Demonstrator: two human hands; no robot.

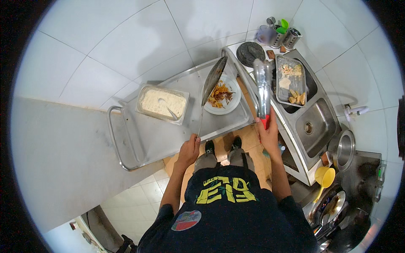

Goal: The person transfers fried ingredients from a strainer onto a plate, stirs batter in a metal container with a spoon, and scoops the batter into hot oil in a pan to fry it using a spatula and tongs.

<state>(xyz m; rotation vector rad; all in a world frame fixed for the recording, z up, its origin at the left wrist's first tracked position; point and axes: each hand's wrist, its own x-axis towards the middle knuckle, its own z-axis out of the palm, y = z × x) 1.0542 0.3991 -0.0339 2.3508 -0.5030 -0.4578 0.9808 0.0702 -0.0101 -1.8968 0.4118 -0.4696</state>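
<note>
My left hand (188,150) is closed round the thin handle of a wide, dark skimmer (214,81). Its round head is tipped on edge above the left side of a white plate (237,103). Browned fried pieces (220,94) lie heaped on that plate, partly behind the skimmer. In my right hand (270,134) are metal tongs (263,86) with a red grip, held pointing away from me; their tips are blurred. To the left of the plate, a clear rectangular container (181,119) holds a pale, creamy mass (162,103) with a utensil stuck in it.
The plate and container stand on a metal trolley (145,141) with raised rails. At right, a tray of chopped food (291,80) spans the double sink (314,126). A stone mortar (251,53), utensil holders (278,39), a yellow dipper (325,176) and a metal pot (346,149) surround it.
</note>
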